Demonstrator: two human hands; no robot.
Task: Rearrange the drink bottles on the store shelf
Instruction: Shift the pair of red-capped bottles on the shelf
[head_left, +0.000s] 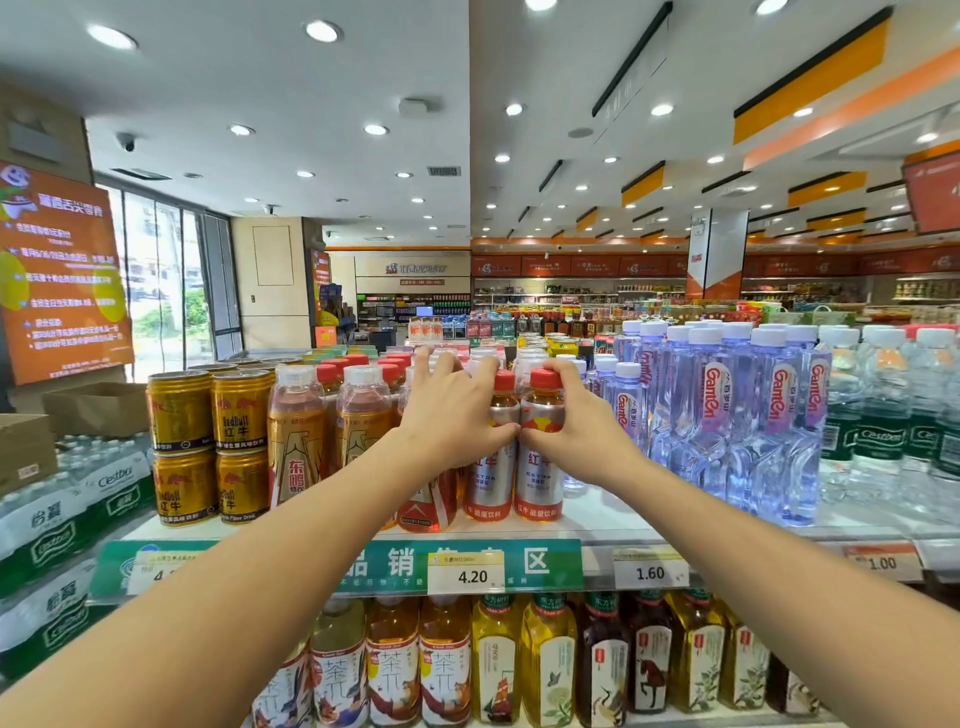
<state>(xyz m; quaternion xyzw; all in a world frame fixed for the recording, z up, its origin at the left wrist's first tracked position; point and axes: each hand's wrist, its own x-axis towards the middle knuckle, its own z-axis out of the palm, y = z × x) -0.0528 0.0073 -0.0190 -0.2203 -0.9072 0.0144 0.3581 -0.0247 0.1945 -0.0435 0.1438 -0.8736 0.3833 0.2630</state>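
Note:
Two red-capped energy drink bottles with silver and red labels stand side by side at the front of the top shelf (597, 530). My left hand (452, 410) wraps the left bottle (488, 483), fingers spread over the caps behind it. My right hand (576, 421) grips the right bottle (540, 483) at its neck, thumb on the label. The two thumbs nearly touch between the bottles. More red-capped bottles stand in rows behind, partly hidden by my hands.
Gold Red Bull cans (213, 447) are stacked at the left, next to orange Dongpeng bottles (296, 441). Clear Ganten water bottles (737, 415) crowd the right. Tea bottles (545, 660) fill the lower shelf. Price tags (467, 574) line the shelf edge.

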